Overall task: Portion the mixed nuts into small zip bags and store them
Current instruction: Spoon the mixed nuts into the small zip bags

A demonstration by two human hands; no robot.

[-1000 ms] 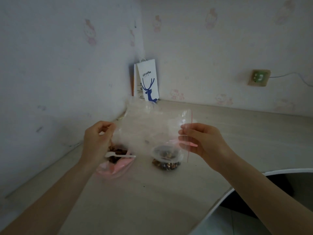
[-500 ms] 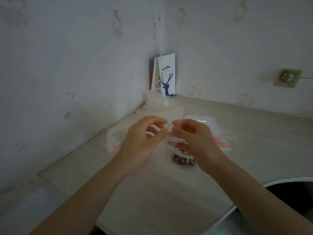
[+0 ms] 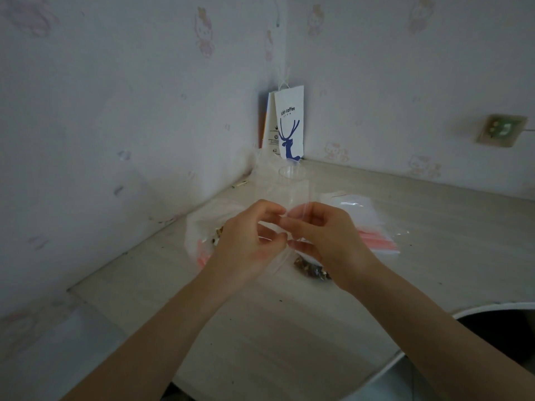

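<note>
Now opening a small zip bag (image 3: 286,195), clear and empty, pinched at its mouth by the fingertips of left hand (image 3: 249,238) and right hand (image 3: 324,235), held up in front of the paper coffee bag (image 3: 288,123). Next, likely: peel the lips apart, then fill from the mixed nuts (image 3: 311,269) lying nearer than the coffee bag, below the right hand. Pale counter (image 3: 289,328), dim corner, cartoon wallpaper, wall socket (image 3: 500,130) right of the coffee bag

Upright clear zip bag (image 3: 290,195), nuts (image 3: 312,270) nearby
</note>
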